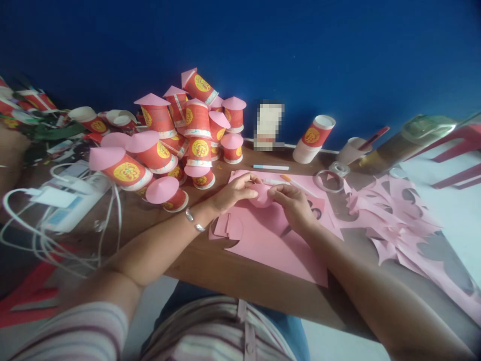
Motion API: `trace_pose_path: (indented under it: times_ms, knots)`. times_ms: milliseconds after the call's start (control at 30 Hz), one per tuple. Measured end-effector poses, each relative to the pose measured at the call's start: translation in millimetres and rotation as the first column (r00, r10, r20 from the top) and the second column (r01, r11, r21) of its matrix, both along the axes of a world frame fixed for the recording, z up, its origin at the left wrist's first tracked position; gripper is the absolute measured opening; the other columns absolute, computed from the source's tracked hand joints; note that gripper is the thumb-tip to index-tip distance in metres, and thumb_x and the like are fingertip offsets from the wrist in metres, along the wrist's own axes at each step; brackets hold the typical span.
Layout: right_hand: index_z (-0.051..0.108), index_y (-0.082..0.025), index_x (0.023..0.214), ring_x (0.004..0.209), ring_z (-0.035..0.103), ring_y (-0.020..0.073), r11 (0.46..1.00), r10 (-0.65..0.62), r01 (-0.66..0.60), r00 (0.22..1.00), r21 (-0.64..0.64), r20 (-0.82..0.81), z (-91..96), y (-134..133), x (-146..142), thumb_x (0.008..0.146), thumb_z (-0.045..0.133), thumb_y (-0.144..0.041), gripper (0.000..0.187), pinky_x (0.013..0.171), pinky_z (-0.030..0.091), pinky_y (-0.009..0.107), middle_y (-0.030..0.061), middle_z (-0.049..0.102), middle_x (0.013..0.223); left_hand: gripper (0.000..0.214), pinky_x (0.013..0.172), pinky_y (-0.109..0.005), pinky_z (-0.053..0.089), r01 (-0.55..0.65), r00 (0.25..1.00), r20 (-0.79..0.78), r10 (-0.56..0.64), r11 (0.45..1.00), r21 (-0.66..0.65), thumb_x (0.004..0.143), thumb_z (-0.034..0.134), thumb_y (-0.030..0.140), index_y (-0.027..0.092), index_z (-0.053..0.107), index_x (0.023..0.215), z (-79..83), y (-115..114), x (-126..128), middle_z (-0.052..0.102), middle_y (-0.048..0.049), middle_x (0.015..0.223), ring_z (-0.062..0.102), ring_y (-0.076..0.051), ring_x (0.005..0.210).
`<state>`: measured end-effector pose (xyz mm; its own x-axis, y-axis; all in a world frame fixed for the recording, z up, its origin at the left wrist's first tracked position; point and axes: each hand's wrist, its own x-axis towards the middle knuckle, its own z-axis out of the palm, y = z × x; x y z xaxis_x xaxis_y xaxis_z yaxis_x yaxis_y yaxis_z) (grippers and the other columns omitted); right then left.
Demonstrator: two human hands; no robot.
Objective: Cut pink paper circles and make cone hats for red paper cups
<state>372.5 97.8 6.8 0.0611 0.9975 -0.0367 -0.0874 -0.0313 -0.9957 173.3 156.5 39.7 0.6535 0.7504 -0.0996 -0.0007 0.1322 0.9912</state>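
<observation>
1. Pink paper piece (261,196), small and curved, is held between the two hands. It is just over the pink sheet (278,240) that lies flat on the wooden table (210,260).
2. The left hand (235,193) has its fingers bent and closed on the left edge of the pink paper piece. The thumb and the fingertips pinch it.
3. The right hand (295,205) takes the right edge in the same way, with the fingers curled in and almost fully closed on the paper.
4. On the left wrist sits a silver bracelet (194,219).
5. Just beside this wrist, at the left edge of the pink sheet, some cut pink rounds (227,225) lie one over another.
6. Behind the hands a blue pen (270,167) lies on the table, and an orange-tipped pen (295,184) lies on the far part of the sheet.
7. To the right of the pens a clear tape roll (328,180) lies flat.
8. Further to the left stands a pile of red cups (176,140). Many carry a pink paper cone on top; some are upright, some are tilted.
9. A single cup (313,136) leans near the blue wall (338,60), well apart from the pile.
10. On the right side lie pink scraps (394,220) with shapes cut out of them.
11. At the left edge of the table are white cables (63,200), tangled together.
</observation>
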Motion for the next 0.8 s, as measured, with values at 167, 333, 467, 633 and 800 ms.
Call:
trace_pose_path:
  times_ms: [167,333,467,633,800]
  knots:
    - [0.072,-0.021,0.073,0.066,0.055,0.0143,0.999,0.026,-0.025,1.0,-0.03,0.007,-2.1,0.1,-0.5,0.073,0.085,-0.05,0.032,0.066,0.045,0.03,-0.0002,0.067,0.07,0.039,0.076,-0.03,0.045,0.017,0.998,-0.057,-0.013,0.998,0.058,0.075,0.079,0.033,0.017,0.063,0.106,-2.2,-0.1,0.7,0.06,-0.0026,0.093,0.058,-0.015,0.082]
    - [0.073,-0.021,0.073,0.067,0.056,0.0148,0.999,0.033,-0.032,0.999,-0.028,0.021,-0.5,-0.2,-0.9,0.073,0.085,-0.051,0.032,0.067,0.045,0.031,0.0,0.067,0.071,0.038,0.077,-0.03,0.046,0.034,0.998,-0.058,-0.027,0.992,0.124,0.074,0.077,0.025,0.018,0.064,0.109,-6.0,2.1,-1.7,0.061,-0.0041,0.103,0.058,-0.015,0.087]
    - [0.073,-0.022,0.071,0.067,0.057,0.0151,0.997,0.065,-0.064,0.998,-0.031,0.025,0.8,-0.1,-1.2,0.072,0.085,-0.051,0.032,0.07,0.046,0.032,-0.0001,0.068,0.071,0.041,0.082,-0.03,0.045,0.07,0.995,-0.074,-0.059,0.986,0.149,0.075,0.079,0.026,0.017,0.061,0.111,-7.0,4.8,-3.1,0.061,-0.0066,0.111,0.058,-0.017,0.098]
    - [0.071,-0.021,0.072,0.064,0.053,0.0131,0.997,0.064,-0.064,0.998,-0.04,0.016,-3.6,0.3,0.6,0.076,0.084,-0.049,0.031,0.066,0.042,0.03,-0.0018,0.065,0.069,0.041,0.078,-0.03,0.044,0.064,0.994,-0.09,-0.057,0.994,0.084,0.074,0.077,0.027,0.018,0.061,0.111,-5.7,4.9,-4.3,0.06,-0.0027,0.098,0.057,-0.016,0.088]
    - [0.072,-0.02,0.073,0.064,0.051,0.0124,0.997,0.05,-0.054,0.996,-0.055,-0.076,-6.9,1.3,1.3,0.077,0.084,-0.047,0.03,0.065,0.041,0.029,-0.0019,0.064,0.068,0.039,0.084,-0.032,0.045,0.052,0.999,-0.006,-0.052,0.999,0.001,0.077,0.071,0.032,0.019,0.062,0.112,-5.6,3.6,-4.5,0.063,-0.0046,0.106,0.059,-0.019,0.095]
